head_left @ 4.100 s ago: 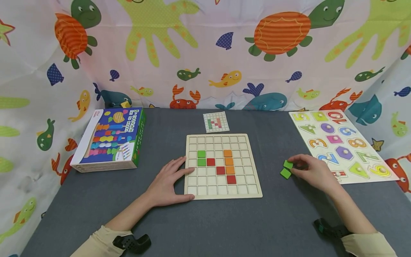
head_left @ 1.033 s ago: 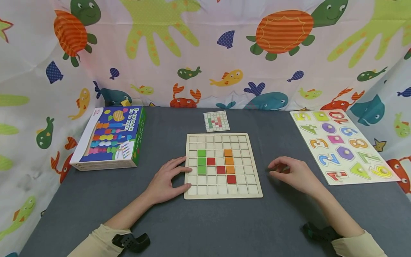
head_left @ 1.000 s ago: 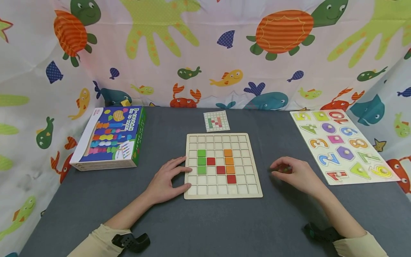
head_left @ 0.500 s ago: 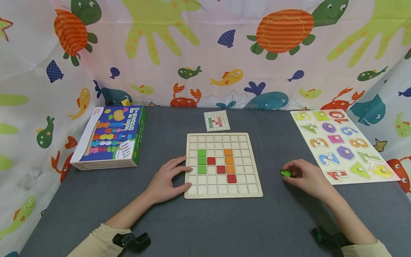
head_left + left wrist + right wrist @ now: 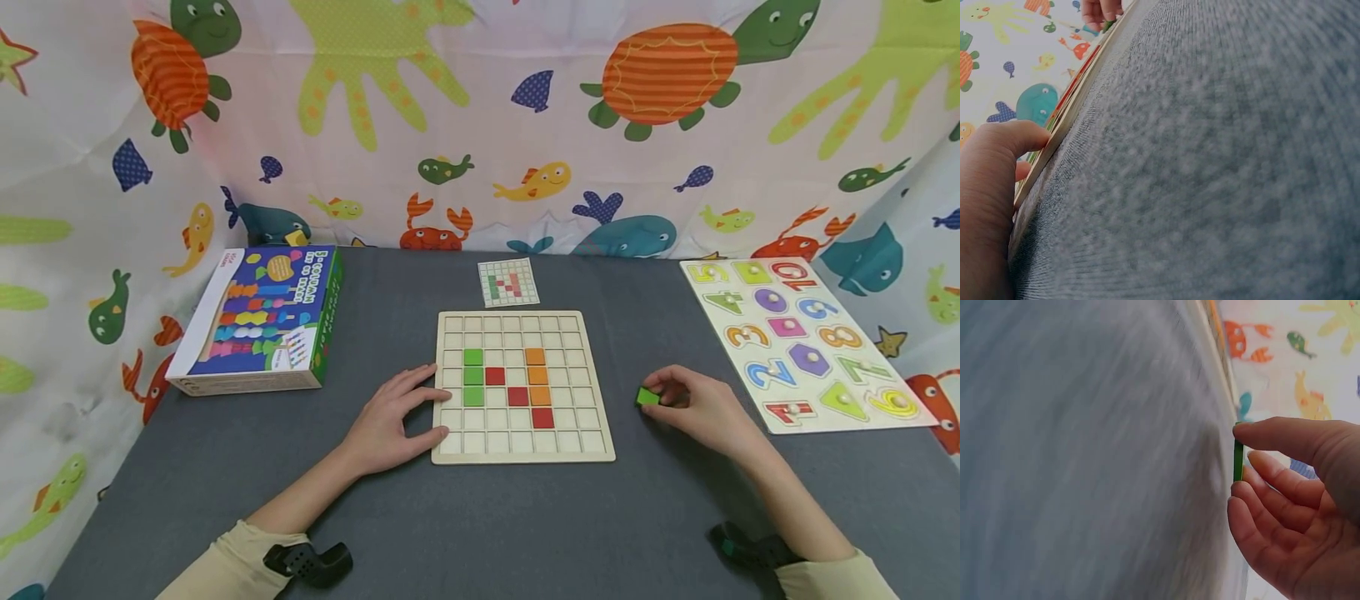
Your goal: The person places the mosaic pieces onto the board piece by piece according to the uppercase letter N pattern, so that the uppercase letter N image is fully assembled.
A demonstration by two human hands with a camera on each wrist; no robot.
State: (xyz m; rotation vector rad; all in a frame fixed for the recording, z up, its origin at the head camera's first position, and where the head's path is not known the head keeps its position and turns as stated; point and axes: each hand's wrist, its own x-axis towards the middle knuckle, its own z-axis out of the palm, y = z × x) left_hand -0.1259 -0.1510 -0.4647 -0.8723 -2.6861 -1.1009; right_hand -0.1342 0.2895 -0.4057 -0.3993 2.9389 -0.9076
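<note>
A pale wooden grid board lies in the middle of the table, with green, red and orange square tiles in some of its cells. My left hand rests at the board's left edge, thumb and fingers spread and touching the rim. To the right of the board, my right hand pinches a green square tile between thumb and fingers. In the right wrist view that tile stands edge-on between the fingertips, close to the table surface. The left wrist view shows the board's edge beside the thumb.
A small pattern card printed with a coloured grid lies behind the board. At the left is a blue picture box. A number-and-shape puzzle board lies at the right. A printed sea-animal curtain closes off the back and sides.
A third green tile has come onto the board since 4.1 s ago. The right hand returned to the right, took the other green tile and moved slightly left with it. The left hand stays at the board.
</note>
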